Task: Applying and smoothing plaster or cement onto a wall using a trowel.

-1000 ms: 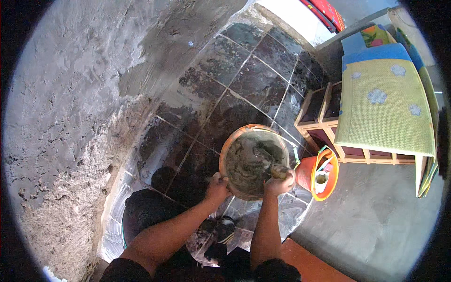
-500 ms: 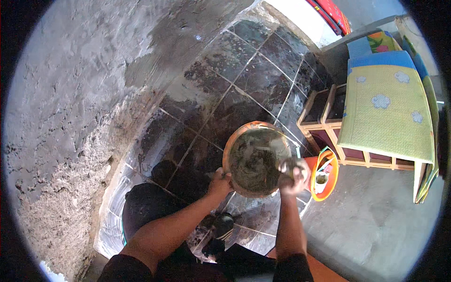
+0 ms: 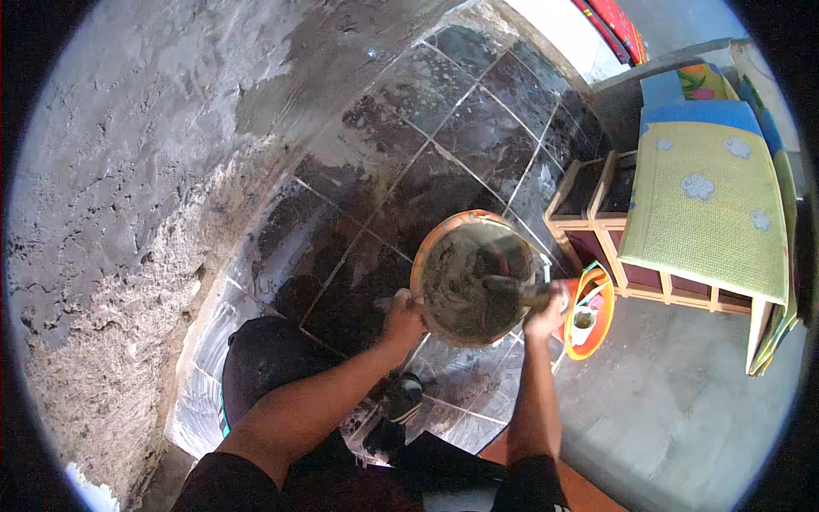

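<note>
Basin: the round basin (image 3: pixel 417 271) with orange rim is near the centre of the frame, and grey wet mix (image 3: pixel 456 294) lies in it; being round, it shows no clear long axis.
Hand tool: the tool (image 3: pixel 533 296) has its handle at the right part of the basin; its long axis runs nearly level across the frame, and its working end points left, slightly up, over the mix. The exact form of this end I cannot tell.
Right hand: the hand (image 3: pixel 547 319) is closed around the tool's handle.
Left hand: the hand (image 3: pixel 403 316) grips the basin's rim at lower left.
Right side, in the way: an orange bucket (image 3: pixel 605 328) stands just beside the right hand, which partly covers it; a white container (image 3: pixel 583 319) is inside.
Upper right: a wooden rack (image 3: pixel 607 224) is near the bucket, with a yellow mat (image 3: pixel 699 222) hanging over it.
Below: a dark striped shoe (image 3: pixel 403 399) is on the tiled floor (image 3: pixel 367 264).
Left: a rough grey wall (image 3: pixel 153 171) fills this side.
</note>
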`<state>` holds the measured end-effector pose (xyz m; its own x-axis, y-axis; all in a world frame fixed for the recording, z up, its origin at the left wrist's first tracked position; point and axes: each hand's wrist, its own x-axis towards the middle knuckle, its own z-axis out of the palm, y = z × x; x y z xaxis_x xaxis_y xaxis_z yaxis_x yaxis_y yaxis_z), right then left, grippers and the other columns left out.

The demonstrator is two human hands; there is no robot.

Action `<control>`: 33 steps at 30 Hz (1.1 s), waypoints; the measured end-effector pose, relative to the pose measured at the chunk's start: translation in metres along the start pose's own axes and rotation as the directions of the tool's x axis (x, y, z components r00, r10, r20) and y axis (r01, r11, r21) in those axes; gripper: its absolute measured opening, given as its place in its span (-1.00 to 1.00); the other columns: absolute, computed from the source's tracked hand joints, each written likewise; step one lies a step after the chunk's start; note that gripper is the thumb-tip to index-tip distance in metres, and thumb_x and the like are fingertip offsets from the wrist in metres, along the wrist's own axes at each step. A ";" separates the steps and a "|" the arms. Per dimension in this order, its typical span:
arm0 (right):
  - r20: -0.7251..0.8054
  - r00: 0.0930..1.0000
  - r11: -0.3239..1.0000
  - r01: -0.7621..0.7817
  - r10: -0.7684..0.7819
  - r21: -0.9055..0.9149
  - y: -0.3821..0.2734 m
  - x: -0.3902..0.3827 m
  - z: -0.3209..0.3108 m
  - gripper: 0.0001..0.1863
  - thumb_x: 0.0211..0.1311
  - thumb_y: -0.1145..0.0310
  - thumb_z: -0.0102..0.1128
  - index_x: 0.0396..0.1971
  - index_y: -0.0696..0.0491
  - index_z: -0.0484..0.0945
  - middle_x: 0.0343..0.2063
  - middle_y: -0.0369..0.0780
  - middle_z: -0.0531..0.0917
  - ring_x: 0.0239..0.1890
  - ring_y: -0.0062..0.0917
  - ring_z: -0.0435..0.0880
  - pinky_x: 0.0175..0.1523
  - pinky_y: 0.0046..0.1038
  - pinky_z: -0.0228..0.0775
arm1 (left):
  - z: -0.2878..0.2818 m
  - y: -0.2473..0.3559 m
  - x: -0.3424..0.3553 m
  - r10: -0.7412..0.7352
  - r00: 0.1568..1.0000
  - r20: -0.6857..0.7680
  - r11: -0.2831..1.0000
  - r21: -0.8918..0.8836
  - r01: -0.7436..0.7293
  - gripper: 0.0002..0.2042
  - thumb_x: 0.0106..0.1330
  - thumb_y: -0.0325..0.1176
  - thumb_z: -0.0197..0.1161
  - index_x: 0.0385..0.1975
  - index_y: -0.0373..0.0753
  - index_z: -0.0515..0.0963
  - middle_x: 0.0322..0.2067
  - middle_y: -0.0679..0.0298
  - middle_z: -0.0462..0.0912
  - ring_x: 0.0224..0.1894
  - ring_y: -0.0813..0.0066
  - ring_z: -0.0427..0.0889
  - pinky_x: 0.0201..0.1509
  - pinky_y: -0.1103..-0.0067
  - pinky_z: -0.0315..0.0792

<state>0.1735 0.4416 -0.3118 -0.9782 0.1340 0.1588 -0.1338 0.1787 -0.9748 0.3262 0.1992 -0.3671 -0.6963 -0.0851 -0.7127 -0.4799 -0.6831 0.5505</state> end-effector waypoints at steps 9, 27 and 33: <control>0.519 0.812 0.698 0.209 0.266 -0.685 -0.152 0.016 0.050 -0.87 0.02 0.51 0.35 -0.41 0.19 0.61 -0.43 -0.17 0.73 -0.38 -0.51 0.69 -0.25 -0.43 0.50 | -0.006 0.018 0.009 -0.077 0.997 0.025 0.981 0.180 0.072 -0.67 0.50 -0.16 -0.01 0.08 -0.25 0.30 0.03 0.11 0.46 0.01 0.18 0.56 0.04 0.25 0.58; 0.742 0.284 -0.234 0.956 0.607 -0.174 -0.191 0.071 0.095 -0.85 0.11 0.29 0.15 -0.42 -0.15 0.72 -0.45 -0.23 0.74 -0.38 -0.38 0.75 -0.32 -0.32 0.56 | 0.014 0.016 0.006 -0.181 0.983 0.038 0.983 0.005 0.181 -0.52 0.49 -0.13 -0.11 0.23 -0.38 0.26 0.02 -0.20 0.51 0.09 -0.16 0.51 0.11 0.19 0.37; 0.631 0.263 -0.199 0.965 0.730 -0.171 -0.181 0.042 0.099 -0.85 0.13 0.32 0.15 -0.42 -0.02 0.69 -0.47 -0.21 0.74 -0.35 -0.37 0.76 -0.32 -0.30 0.57 | 0.003 -0.035 0.039 0.114 0.982 -0.148 0.955 0.288 -0.067 -0.55 0.48 -0.09 -0.06 0.11 -0.37 0.38 -0.11 -0.18 0.58 -0.04 -0.21 0.57 -0.01 0.14 0.42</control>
<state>0.1413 0.3188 -0.1445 -0.4548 -0.4499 -0.7686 -0.8900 0.2605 0.3742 0.3140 0.2223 -0.4130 -0.6601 -0.2683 -0.7017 -0.5652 -0.4378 0.6992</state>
